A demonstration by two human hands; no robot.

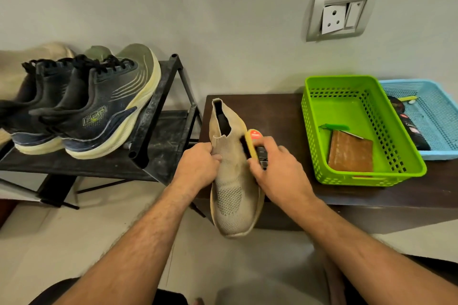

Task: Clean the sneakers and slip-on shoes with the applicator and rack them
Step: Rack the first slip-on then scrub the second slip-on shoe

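A beige knit slip-on shoe (231, 181) with a sock-like collar and pale sole is held toe toward the camera, over the near edge of the dark brown worktop (272, 111); its weave looks faintly soiled. One such shoe is in hand; two dark navy-and-olive lace-up sneakers (99, 111) with cream soles stand on the black metal shoe rack (158, 116); one green plastic basket (411, 166) and one blue plastic basket (436, 111) sit on the worktop. The left hand (198, 166) curls tight on the shoe's upper; the right hand (277, 168) grips a yellow-backed applicator brush (252, 142) with a red label, its dark bristles against the shoe's side.
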